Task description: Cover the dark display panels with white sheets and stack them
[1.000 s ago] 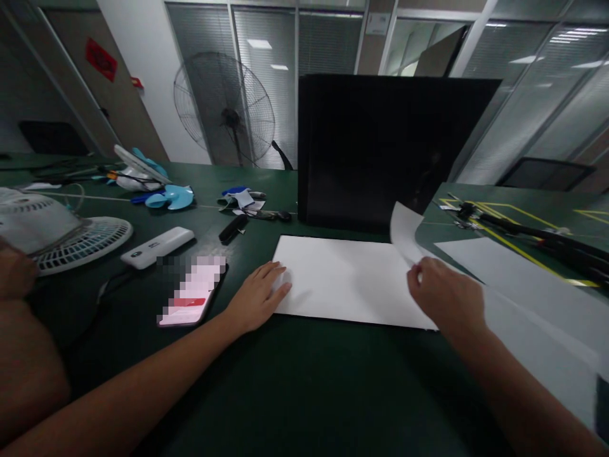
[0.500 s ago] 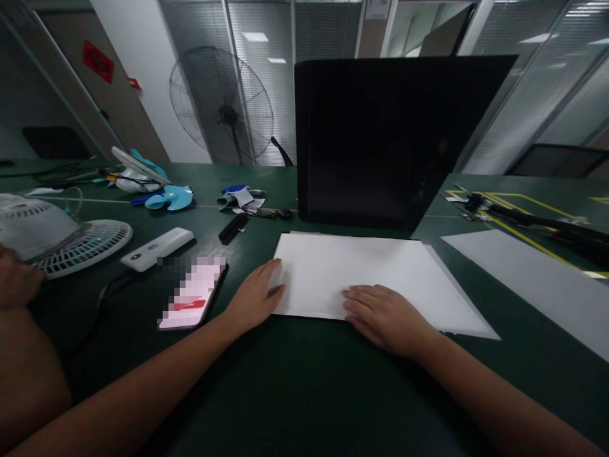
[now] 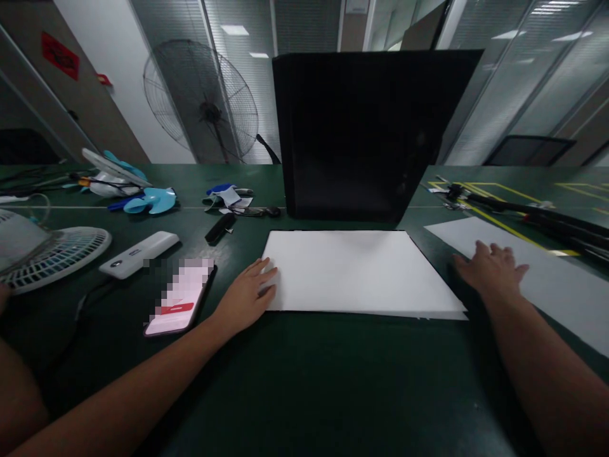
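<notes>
A white sheet of paper (image 3: 342, 273) lies on the lower half of a black folding case or board, whose black upper panel (image 3: 366, 136) stands up at the back. My left hand (image 3: 245, 295) rests at the sheet's left edge, fingers stretched out and touching it. My right hand (image 3: 495, 270) is over the near-left edge of a second white sheet (image 3: 566, 295) on the right, fingers spread, holding nothing. Whether it touches that sheet I cannot tell. A thin black border shows along the right edge of the middle sheet.
Left of my left hand lie a phone (image 3: 183, 301), a white power bank (image 3: 140, 254) and a white fan grille (image 3: 71, 254). A small black object (image 3: 220, 228) sits behind them. Another person's arm (image 3: 16, 387) shows at lower left. A black pole-like item (image 3: 537, 212) lies at right.
My right hand has left the middle sheet and moved right to the second sheet, fingers now spread. The middle sheet's right side now lies in line with the case. The view has turned slightly right.
</notes>
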Available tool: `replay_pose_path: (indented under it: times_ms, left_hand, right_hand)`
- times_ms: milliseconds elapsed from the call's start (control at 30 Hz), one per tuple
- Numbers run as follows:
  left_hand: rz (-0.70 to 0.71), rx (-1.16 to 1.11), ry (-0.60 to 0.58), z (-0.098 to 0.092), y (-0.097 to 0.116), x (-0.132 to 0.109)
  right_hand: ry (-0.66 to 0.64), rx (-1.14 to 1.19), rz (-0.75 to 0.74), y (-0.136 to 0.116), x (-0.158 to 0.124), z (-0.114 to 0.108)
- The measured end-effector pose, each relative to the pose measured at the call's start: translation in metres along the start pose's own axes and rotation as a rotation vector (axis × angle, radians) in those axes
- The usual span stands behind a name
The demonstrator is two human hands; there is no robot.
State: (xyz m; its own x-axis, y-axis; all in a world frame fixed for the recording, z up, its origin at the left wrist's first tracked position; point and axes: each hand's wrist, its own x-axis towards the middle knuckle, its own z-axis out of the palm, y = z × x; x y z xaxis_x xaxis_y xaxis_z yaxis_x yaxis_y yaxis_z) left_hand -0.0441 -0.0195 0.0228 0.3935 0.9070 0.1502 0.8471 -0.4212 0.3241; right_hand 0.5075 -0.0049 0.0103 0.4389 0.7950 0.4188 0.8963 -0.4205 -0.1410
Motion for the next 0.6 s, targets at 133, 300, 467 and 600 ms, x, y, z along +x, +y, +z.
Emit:
replay_pose_path:
  times_ms: [133, 300, 467, 600]
  left_hand:
    - [-0.026, 0.003, 0.027, 0.003, -0.001, 0.0]
    - [-0.05, -0.011, 0.042, 0.002, 0.0, 0.0]
    - [-0.083, -0.024, 0.057, -0.002, 0.003, 0.0]
    - [-0.076, -0.031, 0.055, -0.002, 0.003, 0.001]
  right_hand:
    - [-0.06, 0.003, 0.171, 0.027, 0.0, 0.016]
    - [-0.1, -0.028, 0.184, 0.012, -0.004, 0.003]
    - [-0.021, -0.04, 0.237, -0.011, -0.013, -0.029]
    - [0.107, -0.05, 0.137, -0.05, -0.027, -0.057]
